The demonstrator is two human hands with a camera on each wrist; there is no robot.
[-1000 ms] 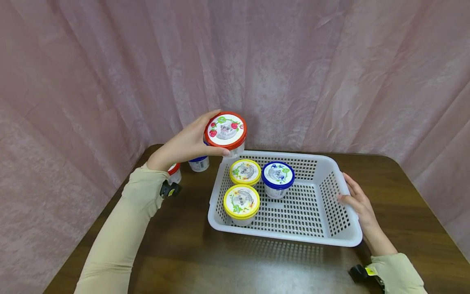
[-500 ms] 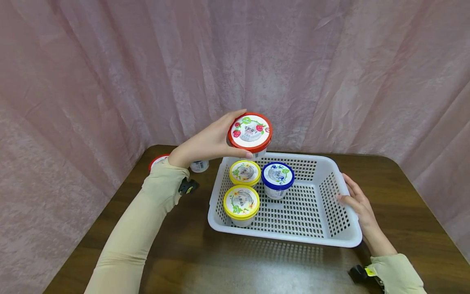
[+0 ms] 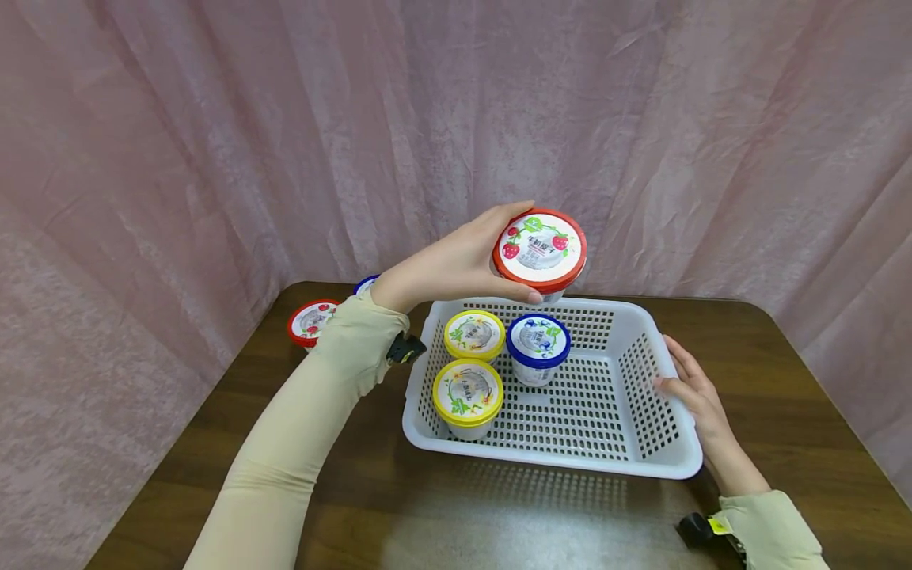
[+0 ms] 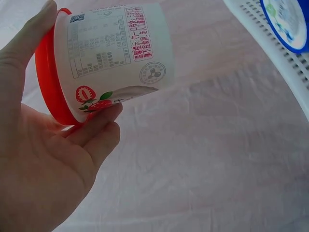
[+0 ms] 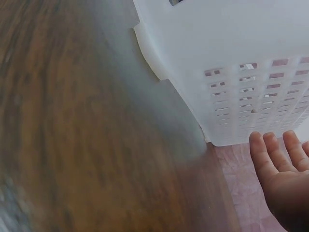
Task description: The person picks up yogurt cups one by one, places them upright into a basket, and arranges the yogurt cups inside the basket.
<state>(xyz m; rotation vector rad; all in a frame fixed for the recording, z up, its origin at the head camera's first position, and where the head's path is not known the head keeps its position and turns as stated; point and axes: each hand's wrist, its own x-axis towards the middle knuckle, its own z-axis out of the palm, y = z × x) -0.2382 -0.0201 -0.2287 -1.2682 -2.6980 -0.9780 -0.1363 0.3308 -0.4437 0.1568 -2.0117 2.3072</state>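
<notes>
My left hand point(image 3: 463, 265) grips a tub with a red lid point(image 3: 541, 247), thumb and fingers around its rim, held up over the back of the white basket point(image 3: 552, 457). Strawberries are printed on this tub point(image 4: 116, 53) in the left wrist view. The right hand point(image 3: 701, 404) holds the basket's right end, thumb over the rim and fingers along the outer wall point(image 5: 256, 96). Two yellow-lidded tubs point(image 3: 468, 392) stand one behind the other at the basket's left side. Beside the rear one is a blue-lidded tub point(image 3: 538, 350).
Left of the basket, another red-lidded tub point(image 3: 312, 321) stands on the dark wooden table point(image 3: 356, 507). Behind the left wrist, a blue lid point(image 3: 366, 283) is partly hidden. A pink curtain point(image 3: 456, 119) hangs along the table's back edge.
My left hand has carried the red-lidded tub rightward, from above the basket's left back corner to above its back middle. The right hand and basket have stayed put.
</notes>
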